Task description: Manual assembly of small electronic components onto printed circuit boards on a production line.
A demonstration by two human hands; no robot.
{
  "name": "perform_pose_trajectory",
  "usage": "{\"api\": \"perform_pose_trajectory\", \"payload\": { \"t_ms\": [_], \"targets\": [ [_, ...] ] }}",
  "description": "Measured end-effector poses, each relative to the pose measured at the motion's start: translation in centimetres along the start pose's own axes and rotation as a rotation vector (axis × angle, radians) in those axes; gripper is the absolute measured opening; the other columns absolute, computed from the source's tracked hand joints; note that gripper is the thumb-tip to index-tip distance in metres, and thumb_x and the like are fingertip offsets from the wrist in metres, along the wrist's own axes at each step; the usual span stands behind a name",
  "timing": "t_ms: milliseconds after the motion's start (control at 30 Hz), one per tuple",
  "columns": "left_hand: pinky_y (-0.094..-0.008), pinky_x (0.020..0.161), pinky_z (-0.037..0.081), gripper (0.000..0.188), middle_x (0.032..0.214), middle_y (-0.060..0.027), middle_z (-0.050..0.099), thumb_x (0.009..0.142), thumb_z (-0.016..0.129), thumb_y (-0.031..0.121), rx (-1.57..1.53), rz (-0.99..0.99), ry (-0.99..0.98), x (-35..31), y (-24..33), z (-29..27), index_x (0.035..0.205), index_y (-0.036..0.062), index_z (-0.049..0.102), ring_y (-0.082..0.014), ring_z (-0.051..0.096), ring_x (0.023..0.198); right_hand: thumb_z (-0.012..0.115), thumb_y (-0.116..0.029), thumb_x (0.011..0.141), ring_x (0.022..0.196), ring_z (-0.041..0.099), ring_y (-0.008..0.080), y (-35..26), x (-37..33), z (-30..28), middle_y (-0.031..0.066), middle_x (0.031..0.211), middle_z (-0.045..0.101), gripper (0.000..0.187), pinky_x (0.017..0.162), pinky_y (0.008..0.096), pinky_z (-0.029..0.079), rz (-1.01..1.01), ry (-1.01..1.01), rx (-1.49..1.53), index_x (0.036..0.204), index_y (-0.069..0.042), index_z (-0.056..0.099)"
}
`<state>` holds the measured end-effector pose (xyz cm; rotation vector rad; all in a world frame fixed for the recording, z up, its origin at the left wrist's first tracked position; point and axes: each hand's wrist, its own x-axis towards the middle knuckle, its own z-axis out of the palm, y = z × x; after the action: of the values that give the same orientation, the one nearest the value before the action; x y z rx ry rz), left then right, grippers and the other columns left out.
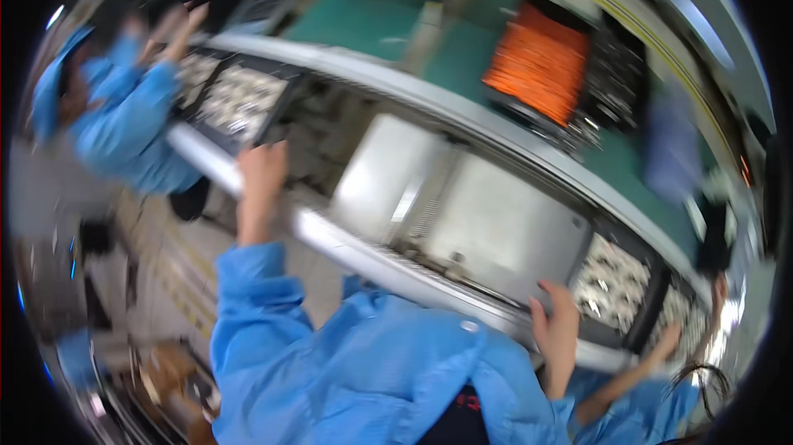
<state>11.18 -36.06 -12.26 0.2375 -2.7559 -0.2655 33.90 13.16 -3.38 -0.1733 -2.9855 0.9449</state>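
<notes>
My left hand [263, 177] reaches out to the left over the conveyor line, fingers curled at the near right corner of a black tray [268, 119]. That tray carries several small white parts [239, 100] in rows; the fingertips are partly hidden. My right hand [557, 321] is over the near rail at the right, thumb and fingers apart, holding nothing. It is beside the corner of a flat metal plate [504, 222] and close to another black tray [634, 331] filled with white parts [611, 284]. The picture is smeared by motion.
A second metal plate [384, 168] lies on the line between my hands. Orange trays [541, 61] stand stacked on the green bench [363, 11] beyond, beside black trays [618, 73]. A co-worker in blue [124, 115] is at the left; another person's arm [628, 379] reaches in at the right.
</notes>
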Motion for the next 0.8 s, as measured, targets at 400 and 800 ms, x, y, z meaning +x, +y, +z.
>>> {"api": "perform_pose_trajectory", "payload": {
  "t_ms": [400, 800],
  "targets": [
    [-0.0517, 0.063, 0.044, 0.056, 0.061, -0.0205, 0.06, 0.095, 0.056, 0.044, 0.109, 0.078, -0.213, -5.9, 9.1, -5.2, 0.062, -0.0009, 0.058, -0.0432, 0.059, 0.063, 0.06, -0.008, 0.088, 0.092, 0.064, 0.0402, 4.1, 6.0, -4.3, 0.022, 0.094, 0.067, 0.02, 0.081, 0.0442, 0.051, 0.025, 0.087, -0.188, 0.105, 0.002, 0.065],
    [-0.0439, 0.063, 0.046, 0.042, 0.073, -0.0237, 0.063, 0.091, 0.065, 0.027, -0.356, 0.707, -0.889, -8.4, 20.9, -11.2, 0.06, -0.0016, 0.057, -0.0396, 0.061, 0.068, 0.048, 0.001, 0.089, 0.117, 0.055, 0.0378, 11.9, 29.3, -3.3, 0.0216, 0.124, 0.06, 0.04, 0.099, 0.0398, 0.044, -0.151, 0.217, -0.041, 0.128, -0.003, 0.056]
  ]
}}
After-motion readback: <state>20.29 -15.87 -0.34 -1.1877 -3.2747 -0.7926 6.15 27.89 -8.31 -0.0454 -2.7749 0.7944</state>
